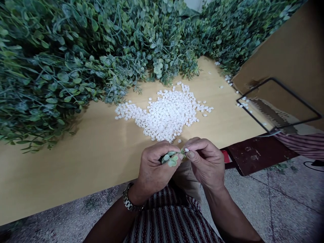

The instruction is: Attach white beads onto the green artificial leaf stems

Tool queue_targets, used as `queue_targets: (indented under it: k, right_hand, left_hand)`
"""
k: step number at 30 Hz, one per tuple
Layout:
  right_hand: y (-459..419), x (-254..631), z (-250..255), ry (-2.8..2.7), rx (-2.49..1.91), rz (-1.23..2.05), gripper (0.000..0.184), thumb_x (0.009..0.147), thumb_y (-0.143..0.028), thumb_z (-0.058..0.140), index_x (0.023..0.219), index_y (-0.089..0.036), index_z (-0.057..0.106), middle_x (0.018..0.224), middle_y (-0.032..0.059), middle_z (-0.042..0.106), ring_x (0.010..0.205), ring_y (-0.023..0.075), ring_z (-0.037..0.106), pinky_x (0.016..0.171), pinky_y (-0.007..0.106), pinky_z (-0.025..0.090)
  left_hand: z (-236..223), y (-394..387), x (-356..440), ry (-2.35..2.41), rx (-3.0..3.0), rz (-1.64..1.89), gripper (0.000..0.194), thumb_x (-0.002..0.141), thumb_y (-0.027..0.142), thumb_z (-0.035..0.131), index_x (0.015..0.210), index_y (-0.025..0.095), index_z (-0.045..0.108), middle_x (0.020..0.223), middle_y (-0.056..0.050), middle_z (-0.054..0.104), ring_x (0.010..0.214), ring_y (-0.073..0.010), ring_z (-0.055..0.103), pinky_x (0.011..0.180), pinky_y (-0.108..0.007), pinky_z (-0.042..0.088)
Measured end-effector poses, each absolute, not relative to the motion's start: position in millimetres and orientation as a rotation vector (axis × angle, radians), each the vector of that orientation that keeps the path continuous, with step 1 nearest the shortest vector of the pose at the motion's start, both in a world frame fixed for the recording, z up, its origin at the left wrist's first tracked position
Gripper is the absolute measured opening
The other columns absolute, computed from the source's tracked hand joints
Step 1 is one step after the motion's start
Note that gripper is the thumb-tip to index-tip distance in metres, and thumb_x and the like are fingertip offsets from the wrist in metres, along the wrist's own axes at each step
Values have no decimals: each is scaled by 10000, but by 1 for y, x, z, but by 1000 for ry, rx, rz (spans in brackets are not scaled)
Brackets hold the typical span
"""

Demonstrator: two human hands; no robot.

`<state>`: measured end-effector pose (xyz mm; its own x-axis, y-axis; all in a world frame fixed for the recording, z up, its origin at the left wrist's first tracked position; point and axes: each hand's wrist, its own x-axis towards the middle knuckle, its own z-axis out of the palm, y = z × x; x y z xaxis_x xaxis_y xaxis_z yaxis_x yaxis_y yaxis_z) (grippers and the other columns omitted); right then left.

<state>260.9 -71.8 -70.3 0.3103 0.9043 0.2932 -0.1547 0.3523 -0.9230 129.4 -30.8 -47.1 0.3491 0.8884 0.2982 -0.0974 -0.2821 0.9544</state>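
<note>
Mid-piece right now, by the looks of it. Got a small leafy sprig [172, 161] pinched between thumb and forefinger of the left hand [157, 167], right by the near edge of the table [96, 165], and a tiny white piece [186, 150] nipped in the fingertips of the right hand [209, 163], right at the sprig's end. Can't tell if fitted on properly or only touching, way too small to make out. Plenty left to get through, I'd-bet-money levels of plenty: a big loose heap of white pieces [167, 113] just beyond both hands, plus a few strays over by the cardboard [291, 64]. Massive bank of greenery [101, 50] along the far side too, with no white pieces clearly showing on the leaves, so no way of sorting done from not done in there. Nowhere near finished, probably
</note>
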Motion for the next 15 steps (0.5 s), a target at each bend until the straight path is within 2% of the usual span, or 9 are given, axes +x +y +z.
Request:
queue_targets:
  k: [15]
  right_hand:
    - [-75, 258, -77, -935, -973, 881, 101, 789, -135, 671, 819, -232, 680, 778, -31, 661, 747, 95, 590, 695, 217, 464]
  left_hand:
    - [-45, -31, 129, 755, 1573, 1140, 132, 715, 59, 582, 601, 121, 609, 541, 8, 550, 499, -78, 466, 490, -194, 397]
